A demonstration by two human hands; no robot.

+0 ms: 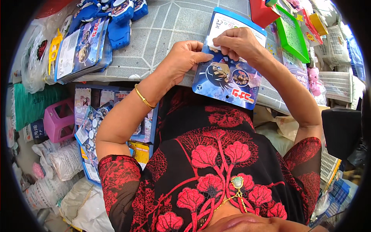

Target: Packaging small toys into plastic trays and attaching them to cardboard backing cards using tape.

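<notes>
A blue printed backing card (222,91) with cartoon figures lies upside down at the table's near edge, overhanging it slightly. My left hand (183,60) grips the card's left edge, thumb on top and fingers partly hidden beneath. Above the card's middle my right hand (241,43) is closed with its fingertips pinched together. A small white piece (210,41) shows beside those fingertips; whether it is held or lies on the card is unclear. To the left sits a stack of similar cards (83,52), with several blue plastic toy parts (119,34) next to it.
Grey patterned cloth covers the table (162,23). A green tray (291,33) and a red container (264,13) stand at the right. Below the table's left side, a blue box (154,125) holds packaged cards beside a purple stool (58,120). White baskets (336,85) are far right.
</notes>
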